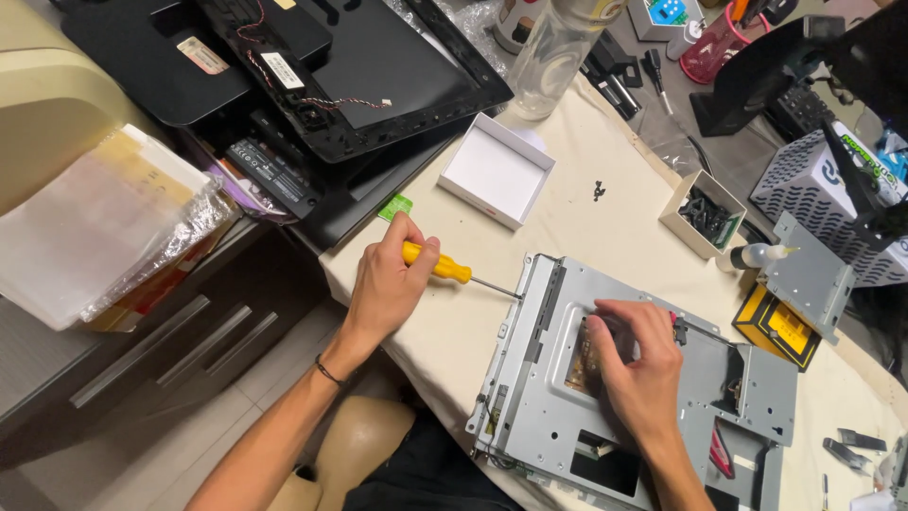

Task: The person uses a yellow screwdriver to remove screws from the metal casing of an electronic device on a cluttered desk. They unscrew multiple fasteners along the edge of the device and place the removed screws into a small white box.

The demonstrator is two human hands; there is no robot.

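While screwdriver (445, 267) meets chassis (549, 397) edge, cloth (586, 227) beyond

Your left hand (390, 284) holds a screwdriver (452, 270) with a bright yellow handle and a thin silver shaft; your right hand (638, 364) rests on a grey metal chassis (558, 397) with a brown patch showing through its opening; the tablecloth (586, 218) under it is cream; the empty box (497, 170) is white with a small red mark; the small box of screws (702, 213) holds black pieces; the cup (714, 43) is pink; the frame (780, 326) is yellow and black.
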